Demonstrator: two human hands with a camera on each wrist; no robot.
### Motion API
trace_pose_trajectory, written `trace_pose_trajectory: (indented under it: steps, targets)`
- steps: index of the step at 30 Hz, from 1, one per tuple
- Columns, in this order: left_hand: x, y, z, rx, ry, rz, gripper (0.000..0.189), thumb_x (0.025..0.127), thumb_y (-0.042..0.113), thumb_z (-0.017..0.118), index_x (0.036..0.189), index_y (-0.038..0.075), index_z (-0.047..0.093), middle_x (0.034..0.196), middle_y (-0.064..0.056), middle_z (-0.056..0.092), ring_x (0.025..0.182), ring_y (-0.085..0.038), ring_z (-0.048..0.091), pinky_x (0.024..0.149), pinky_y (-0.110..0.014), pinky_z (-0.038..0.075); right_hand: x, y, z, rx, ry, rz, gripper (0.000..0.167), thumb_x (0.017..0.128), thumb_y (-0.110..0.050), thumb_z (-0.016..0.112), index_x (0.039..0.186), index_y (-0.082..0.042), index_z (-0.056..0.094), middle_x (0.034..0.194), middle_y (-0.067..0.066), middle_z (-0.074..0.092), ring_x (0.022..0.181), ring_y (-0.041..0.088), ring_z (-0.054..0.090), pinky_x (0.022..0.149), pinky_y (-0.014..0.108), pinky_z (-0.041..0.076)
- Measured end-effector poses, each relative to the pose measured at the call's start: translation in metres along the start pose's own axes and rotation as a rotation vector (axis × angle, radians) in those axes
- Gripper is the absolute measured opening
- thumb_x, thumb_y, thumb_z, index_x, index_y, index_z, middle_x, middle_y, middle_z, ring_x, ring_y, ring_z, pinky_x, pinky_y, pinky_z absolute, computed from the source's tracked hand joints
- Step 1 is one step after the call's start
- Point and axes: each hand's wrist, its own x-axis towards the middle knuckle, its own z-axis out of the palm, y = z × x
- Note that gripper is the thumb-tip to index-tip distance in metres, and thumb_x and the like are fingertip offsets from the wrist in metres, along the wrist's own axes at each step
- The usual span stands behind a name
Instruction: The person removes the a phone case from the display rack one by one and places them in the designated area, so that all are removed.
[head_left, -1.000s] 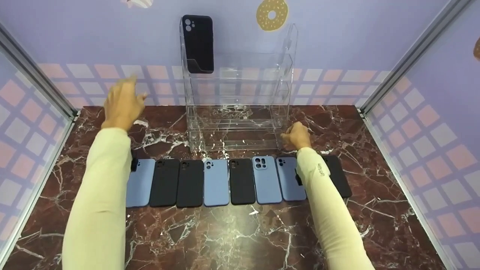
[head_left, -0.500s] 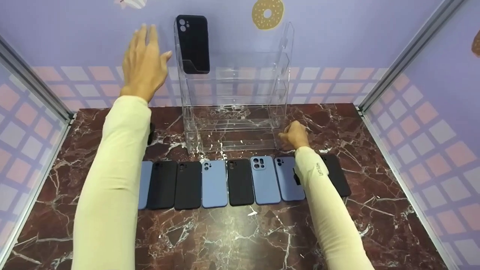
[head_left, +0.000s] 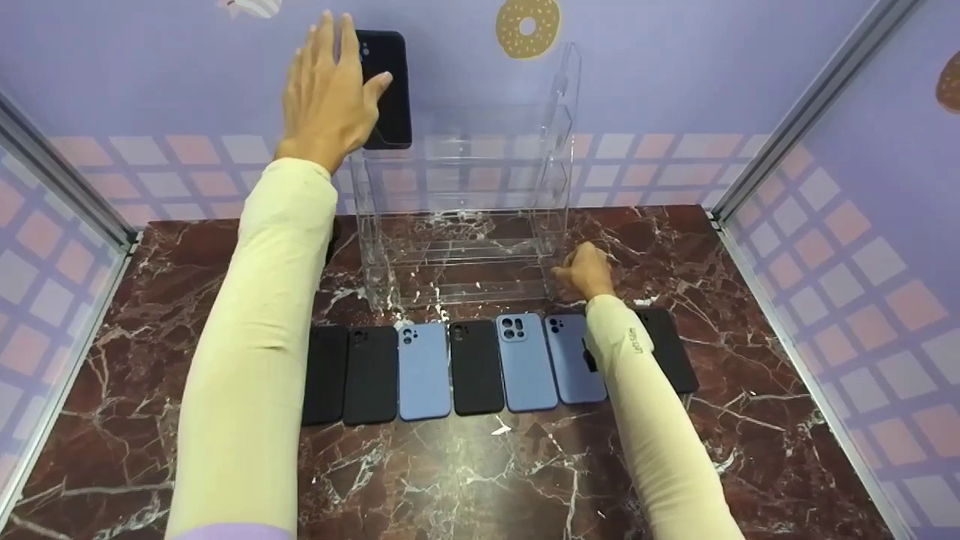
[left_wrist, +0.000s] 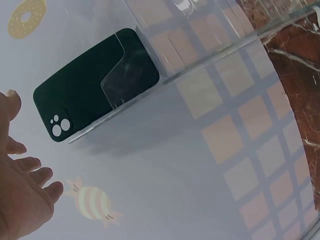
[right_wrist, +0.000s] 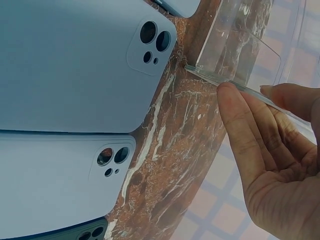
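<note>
A clear tiered display rack (head_left: 465, 255) stands at the back of the table. In its top tier, at the left end, leans a black phone case (head_left: 394, 97) with camera cut-outs. My left hand (head_left: 330, 101) is raised with fingers stretched, partly covering that case in the head view. The left wrist view shows a gap between this hand (left_wrist: 25, 195) and the case (left_wrist: 75, 92). Low on the rack's right side, my right hand (head_left: 587, 270) pinches the clear side panel (right_wrist: 240, 89) between thumb and fingers. My left sleeve hides part of the table.
In front of the rack lies a row of black and blue phone cases, among them a light blue case (head_left: 424, 371) and a black case (head_left: 477, 367). My right sleeve covers part of a blue case (head_left: 574, 367). Patterned walls (head_left: 840, 225) enclose the marbled table (head_left: 465, 480).
My left hand has risen and moved right, from beside the rack to the black case on top. The right hand keeps its place at the rack. The head view has shifted slightly.
</note>
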Motion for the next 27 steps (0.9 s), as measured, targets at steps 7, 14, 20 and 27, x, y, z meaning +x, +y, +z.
trace_pose_trajectory:
  steps: [7,14,20,27]
  targets:
    - [0.002,-0.001,0.002,0.001,-0.027,-0.021,0.072,0.109,0.038,0.036,0.162,0.009,-0.004,0.168,-0.014,-0.012,0.155,-0.031,-0.007,0.122,-0.042,-0.007,-0.005,-0.003,0.003,0.01,0.001,-0.008,0.033,0.084,-0.017,0.078,0.06,-0.012,0.055,0.077,0.01,0.066,0.089,0.033,0.064,0.088,0.047,0.051]
    - [0.002,-0.004,0.006,0.018,-0.042,0.002,0.071,0.109,0.033,0.039,0.162,0.006,-0.002,0.168,-0.017,-0.005,0.155,-0.036,-0.002,0.123,-0.046,-0.004,-0.009,-0.003,0.001,0.0,-0.009,0.022,0.031,0.086,-0.02,0.077,0.064,-0.011,0.057,0.088,0.014,0.068,0.093,0.034,0.063,0.09,0.049,0.051]
    - [0.003,-0.005,0.005,0.013,-0.017,0.002,0.067,0.109,0.027,0.04,0.163,0.006,0.005,0.168,-0.018,0.006,0.155,-0.036,0.005,0.123,-0.045,-0.002,-0.01,-0.004,-0.001,0.008,0.001,0.013,0.033,0.084,-0.02,0.077,0.061,-0.014,0.054,0.091,0.017,0.069,0.095,0.035,0.064,0.093,0.048,0.05]
    - [0.003,-0.003,0.002,-0.01,-0.042,0.007,0.067,0.109,0.024,0.039,0.163,0.01,0.001,0.169,-0.013,-0.009,0.155,-0.035,0.001,0.123,-0.045,-0.003,-0.013,-0.003,-0.001,0.001,-0.001,0.008,0.028,0.084,-0.019,0.075,0.063,-0.013,0.057,0.093,0.016,0.069,0.095,0.034,0.065,0.092,0.048,0.05]
